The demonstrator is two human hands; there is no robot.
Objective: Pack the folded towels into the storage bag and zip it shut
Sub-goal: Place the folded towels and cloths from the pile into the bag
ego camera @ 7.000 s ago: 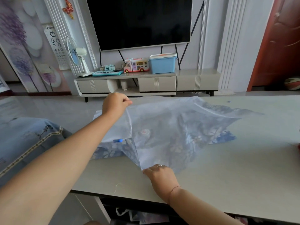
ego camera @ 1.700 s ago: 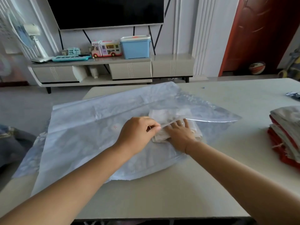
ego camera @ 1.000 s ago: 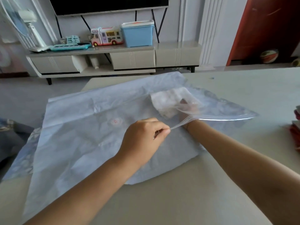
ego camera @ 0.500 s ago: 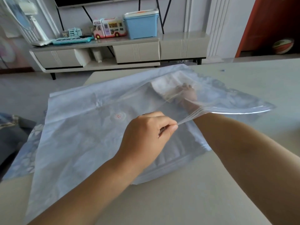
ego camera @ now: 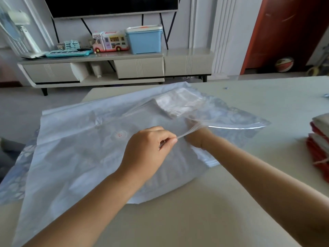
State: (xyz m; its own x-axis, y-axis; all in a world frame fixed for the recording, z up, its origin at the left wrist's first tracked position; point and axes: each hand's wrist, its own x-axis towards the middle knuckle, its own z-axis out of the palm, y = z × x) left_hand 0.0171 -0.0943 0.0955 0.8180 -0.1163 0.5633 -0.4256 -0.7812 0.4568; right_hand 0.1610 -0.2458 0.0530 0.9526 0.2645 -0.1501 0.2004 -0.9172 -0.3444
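A large pale blue storage bag lies flat on the table, its mouth facing right. My left hand pinches the upper lip of that mouth and holds it lifted. My right hand is at the opening, just under the raised lip; the film hides its fingers. One white folded towel lies inside the bag at its far side, apart from my right hand. A stack of folded towels, grey and red, sits at the table's right edge, cut off by the frame.
The beige table runs to the right and toward me. Beyond it stands a low TV cabinet with a blue box, a toy bus and a keyboard toy. A ball lies by the red door.
My right hand has drawn back from deep inside the bag to its mouth, leaving the white towel inside. My left hand keeps holding the lip up.
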